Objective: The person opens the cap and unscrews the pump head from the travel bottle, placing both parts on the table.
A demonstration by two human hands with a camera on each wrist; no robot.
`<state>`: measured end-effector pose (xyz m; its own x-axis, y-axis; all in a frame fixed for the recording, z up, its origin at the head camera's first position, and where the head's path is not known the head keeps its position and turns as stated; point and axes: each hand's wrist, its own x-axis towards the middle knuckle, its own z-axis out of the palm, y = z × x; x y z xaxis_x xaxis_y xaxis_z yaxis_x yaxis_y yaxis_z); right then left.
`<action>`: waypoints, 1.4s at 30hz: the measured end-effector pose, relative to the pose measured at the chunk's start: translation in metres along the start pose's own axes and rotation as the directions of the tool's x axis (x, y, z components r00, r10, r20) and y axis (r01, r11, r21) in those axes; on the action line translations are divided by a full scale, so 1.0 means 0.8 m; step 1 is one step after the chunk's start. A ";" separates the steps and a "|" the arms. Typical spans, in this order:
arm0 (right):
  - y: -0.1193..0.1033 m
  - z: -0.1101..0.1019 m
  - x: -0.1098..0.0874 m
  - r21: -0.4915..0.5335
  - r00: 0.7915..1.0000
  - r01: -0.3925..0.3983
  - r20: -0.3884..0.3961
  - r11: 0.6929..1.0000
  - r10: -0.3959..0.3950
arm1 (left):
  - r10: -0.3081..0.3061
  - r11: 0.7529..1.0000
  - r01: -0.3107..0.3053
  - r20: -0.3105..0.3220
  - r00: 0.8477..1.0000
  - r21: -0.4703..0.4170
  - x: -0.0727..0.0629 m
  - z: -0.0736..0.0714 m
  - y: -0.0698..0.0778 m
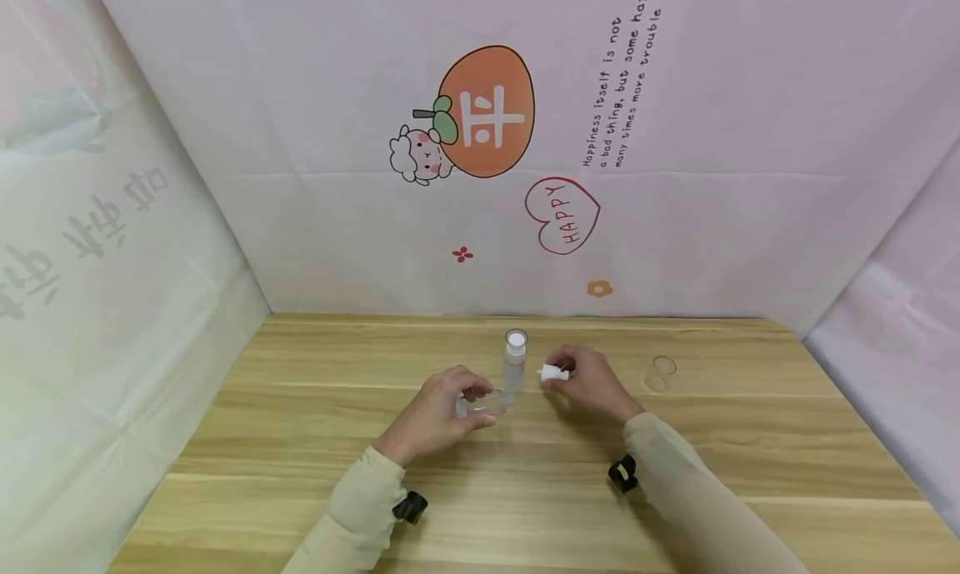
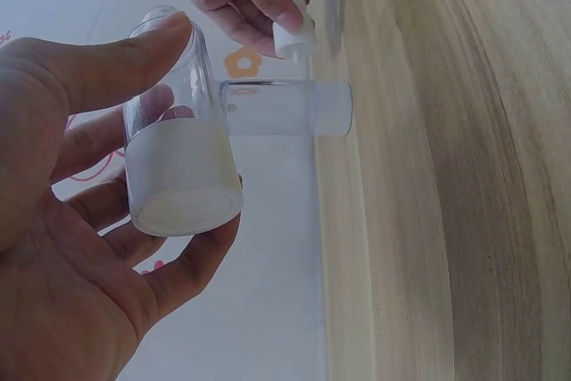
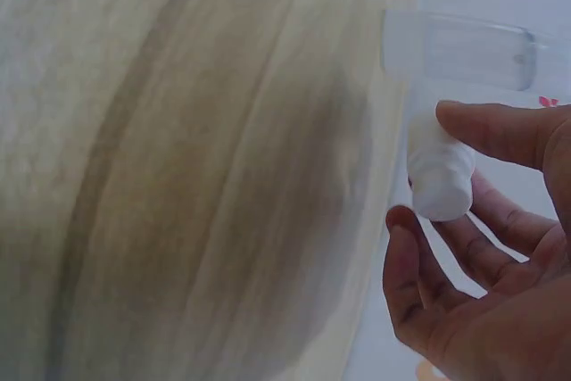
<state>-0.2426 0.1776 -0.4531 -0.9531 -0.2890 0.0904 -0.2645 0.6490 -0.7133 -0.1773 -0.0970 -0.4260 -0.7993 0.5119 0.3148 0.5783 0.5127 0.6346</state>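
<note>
My left hand (image 1: 438, 411) grips a clear bottle (image 1: 486, 404) tilted on its side, its narrow neck pointing right in the head view. That bottle's thick white base (image 2: 183, 180) faces the left wrist camera, with the thumb lying along the clear part. Between right thumb and fingers, my right hand (image 1: 592, 384) pinches a small white pump head (image 1: 555, 373); its nozzle end shows in the right wrist view (image 3: 442, 194). A second clear bottle (image 1: 513, 370) with a white top stands upright between the hands, just behind the tilted one.
A clear cap (image 1: 657, 376) stands on the wooden table (image 1: 525, 491) to the right of my right hand. Behind the table rises a printed white cloth (image 1: 337, 249). Black wrist camera mounts (image 1: 410, 507) sit at both sleeves.
</note>
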 end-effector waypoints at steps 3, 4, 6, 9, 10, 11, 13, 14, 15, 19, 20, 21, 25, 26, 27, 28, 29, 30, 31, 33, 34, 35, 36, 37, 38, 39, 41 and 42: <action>0.004 0.002 0.004 -0.030 1.000 -0.011 -0.011 0.999 0.010 | 0.003 1.000 -0.003 0.000 1.000 0.004 0.001 0.000 0.000; 0.005 0.003 0.005 -0.039 1.000 -0.010 -0.016 0.999 0.009 | 0.005 1.000 -0.005 0.001 1.000 0.003 0.001 0.000 0.000; 0.007 0.003 0.006 -0.054 1.000 0.000 -0.025 0.999 -0.002 | 0.005 1.000 -0.005 0.004 1.000 0.000 0.002 0.000 -0.001; 0.007 0.003 0.007 -0.070 0.999 -0.004 -0.033 0.998 0.002 | 0.006 1.000 -0.006 0.008 1.000 -0.006 0.002 0.000 -0.002; 0.008 0.003 0.007 -0.078 0.999 -0.004 -0.033 0.997 0.002 | 0.007 1.000 -0.007 0.008 1.000 -0.005 0.002 0.000 -0.002; 0.008 0.003 0.007 -0.084 0.999 -0.004 -0.033 0.996 0.001 | 0.006 1.000 -0.006 0.008 1.000 -0.005 0.002 0.000 -0.002; 0.008 0.004 0.007 -0.089 0.999 -0.017 -0.036 0.996 0.014 | 0.005 1.000 -0.005 0.007 1.000 -0.005 0.002 0.000 -0.002; 0.009 0.004 0.007 -0.091 0.999 -0.024 -0.037 0.996 0.021 | 0.006 1.000 -0.006 0.007 1.000 -0.002 0.002 0.000 -0.002; 0.009 0.004 0.007 -0.093 0.999 -0.029 -0.039 0.995 0.025 | 0.006 1.000 -0.006 0.006 1.000 -0.002 0.001 0.000 -0.002; 0.011 0.006 0.008 -0.096 0.998 -0.042 -0.044 0.995 0.038 | 0.009 1.000 -0.009 0.004 1.000 0.001 0.001 0.000 -0.003; 0.012 0.006 0.009 -0.095 0.998 -0.043 -0.045 0.994 0.039 | 0.009 1.000 -0.009 0.004 1.000 -0.001 0.001 0.000 -0.003; 0.013 0.006 0.009 -0.098 0.998 -0.040 -0.046 0.994 0.036 | 0.010 1.000 -0.010 0.003 1.000 -0.003 0.001 0.000 -0.003; 0.014 0.007 0.008 -0.098 0.998 -0.036 -0.050 0.995 0.031 | 0.007 1.000 -0.007 0.002 1.000 -0.013 0.000 0.000 -0.003; 0.014 0.007 0.008 -0.096 0.998 -0.036 -0.050 0.995 0.032 | 0.007 1.000 -0.007 0.002 1.000 -0.012 0.000 0.000 -0.003; 0.015 0.007 0.008 -0.094 0.998 -0.037 -0.050 0.995 0.032 | 0.006 1.000 -0.006 0.003 1.000 -0.011 0.000 0.000 -0.003; 0.015 0.006 0.008 -0.091 0.998 -0.038 -0.048 0.995 0.034 | 0.005 1.000 -0.005 0.004 1.000 -0.009 0.000 0.001 -0.004; 0.015 0.006 0.007 -0.087 0.998 -0.040 -0.048 0.995 0.036 | 0.003 1.000 -0.003 0.004 1.000 -0.008 0.000 0.001 -0.004; 0.015 0.006 0.007 -0.084 0.998 -0.041 -0.047 0.996 0.037 | 0.000 1.000 0.000 0.005 1.000 -0.008 -0.001 0.001 -0.004; 0.015 0.006 0.007 -0.080 0.998 -0.042 -0.046 0.996 0.039 | 0.000 1.000 0.000 0.005 1.000 -0.006 -0.001 0.001 -0.004; 0.015 0.006 0.007 -0.074 0.998 -0.047 -0.043 0.996 0.044 | 0.001 1.000 -0.001 0.007 1.000 -0.009 -0.001 0.002 -0.005; 0.015 0.006 0.006 -0.072 0.998 -0.051 -0.043 0.996 0.048 | 0.001 1.000 0.000 0.007 1.000 -0.013 -0.001 0.002 -0.004; 0.015 0.006 0.006 -0.071 0.998 -0.054 -0.042 0.996 0.051 | 0.001 1.000 -0.001 0.007 1.000 -0.015 -0.001 0.001 -0.004; 0.016 0.006 0.006 -0.070 0.998 -0.056 -0.042 0.996 0.054 | 0.002 1.000 -0.002 0.006 1.000 -0.014 -0.001 0.001 -0.004; 0.016 0.006 0.006 -0.069 0.998 -0.059 -0.042 0.996 0.056 | 0.002 1.000 -0.002 0.004 1.000 -0.012 -0.001 0.001 -0.004; 0.016 0.006 0.006 -0.068 0.997 -0.061 -0.043 0.996 0.058 | 0.000 1.000 0.000 0.003 1.000 -0.012 -0.001 0.001 -0.004; 0.016 0.006 0.006 -0.067 0.997 -0.063 -0.043 0.996 0.060 | 0.001 1.000 -0.001 0.001 1.000 -0.009 -0.001 0.001 -0.004; 0.016 0.006 0.006 -0.064 0.997 -0.065 -0.044 0.996 0.062 | -0.003 1.000 0.003 -0.002 1.000 -0.004 -0.002 0.001 -0.005; 0.016 0.006 0.006 -0.063 0.997 -0.066 -0.044 0.996 0.064 | -0.004 1.000 0.004 -0.003 1.000 -0.002 -0.002 0.001 -0.006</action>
<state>-0.2500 0.1811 -0.4652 -0.9735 -0.2161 0.0753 -0.2096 0.7100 -0.6723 -0.1785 -0.0998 -0.4300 -0.8019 0.5080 0.3145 0.5750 0.5131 0.6372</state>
